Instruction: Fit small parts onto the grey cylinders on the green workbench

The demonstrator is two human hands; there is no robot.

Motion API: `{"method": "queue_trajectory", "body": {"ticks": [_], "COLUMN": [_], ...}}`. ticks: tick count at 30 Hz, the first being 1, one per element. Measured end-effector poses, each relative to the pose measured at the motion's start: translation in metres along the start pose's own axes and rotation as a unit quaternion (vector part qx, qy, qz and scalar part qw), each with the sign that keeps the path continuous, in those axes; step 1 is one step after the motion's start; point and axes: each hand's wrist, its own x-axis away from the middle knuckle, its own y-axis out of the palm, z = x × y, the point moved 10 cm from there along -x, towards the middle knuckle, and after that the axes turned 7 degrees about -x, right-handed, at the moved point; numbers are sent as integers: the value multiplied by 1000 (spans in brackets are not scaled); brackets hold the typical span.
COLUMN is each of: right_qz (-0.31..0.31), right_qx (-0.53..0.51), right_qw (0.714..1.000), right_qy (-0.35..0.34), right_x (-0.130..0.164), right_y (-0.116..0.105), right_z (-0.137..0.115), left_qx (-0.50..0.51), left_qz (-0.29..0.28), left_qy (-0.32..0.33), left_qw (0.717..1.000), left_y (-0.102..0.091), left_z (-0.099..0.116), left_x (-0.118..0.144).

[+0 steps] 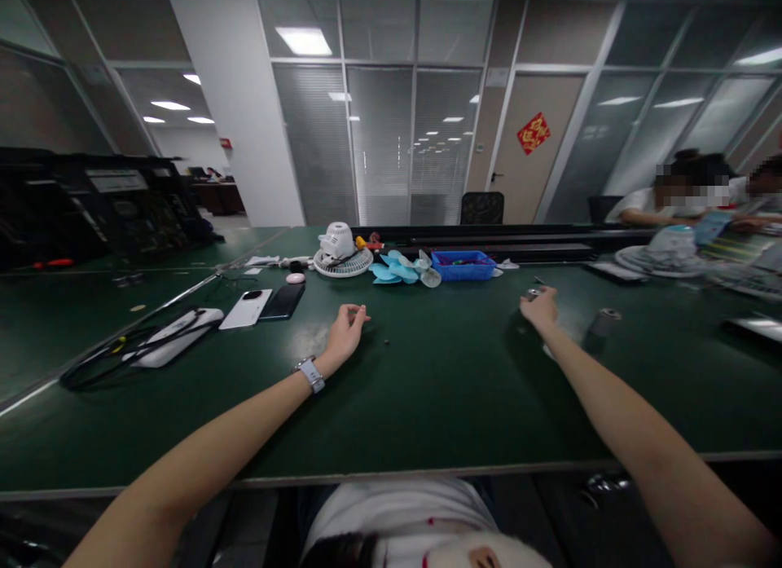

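Note:
My left hand [348,333], with a watch [310,374] on its wrist, hovers over the green table. Its fingers are curled towards the thumb; whatever may be between the tips is too small to make out. A tiny dark piece [387,341] lies on the table to its right. On the right side, my right hand [540,309] is closed around a small silver metal part [533,293], mostly covered by the fingers. A grey metal cylinder [606,320] stands to the right of that hand. A small pale thing [549,352] shows partly behind the right wrist.
Beyond the hands sit a white fan housing with its grille [342,262], light-blue fan blades [396,268], clear blades [429,273] and a blue basket [464,266]. Phones [245,309] and a cable [91,372] lie left. People [665,197] sit at far right near more fan parts.

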Motion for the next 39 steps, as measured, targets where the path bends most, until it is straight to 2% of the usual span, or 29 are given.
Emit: {"method": "queue_trajectory", "body": {"ticks": [2,3,5,7,9,10,12,14,17,20,23,25,27,30,32,35,37,39], "right_qz": [45,73,85,-7,-165,-234,-322,-358,-355,-331,-280,-204,-104,34,92,86,52,32], "right_qx": [20,31,36,14,-10,-14,-27,-38,-42,-51,-56,-35,12,100,133,169,167,144], "right_qw": [999,995,976,935,870,835,786,771,781,793,791,797,822,887,919,952,967,977], "right_qy": [-18,-56,-198,-354,-465,-498,-527,-525,-513,-509,-542,-568,-559,-450,-359,-240,-185,-152], "right_x": [13,24,60,115,183,217,269,298,308,302,286,256,207,112,61,18,8,7], "right_y": [-9,-13,-11,13,47,60,76,84,89,90,77,55,28,-15,-39,-48,-43,-39], "right_z": [-14,-29,-78,-128,-165,-177,-192,-201,-208,-211,-212,-206,-190,-145,-110,-64,-44,-35], "left_qx": [2,5,10,12,15,20,35,46,46,34,27,24,20,18,18,28,35,35], "left_qz": [9,15,24,33,41,44,48,50,49,50,48,44,39,30,29,29,26,24], "left_qy": [0,-1,-2,-1,4,7,12,17,19,17,15,14,17,18,15,12,8,3], "left_qw": [1000,1000,1000,999,999,999,998,998,998,998,998,999,999,999,999,999,999,999], "left_y": [-1,-2,-3,-3,-4,-3,-2,-1,0,-1,-2,-1,-1,1,1,0,0,0], "left_z": [-1,-2,-7,-11,-15,-16,-19,-20,-20,-18,-16,-17,-17,-17,-17,-17,-16,-16], "left_x": [0,-1,-3,-5,-7,-8,-9,-10,-10,-9,-7,-7,-8,-8,-8,-8,-8,-8]}}
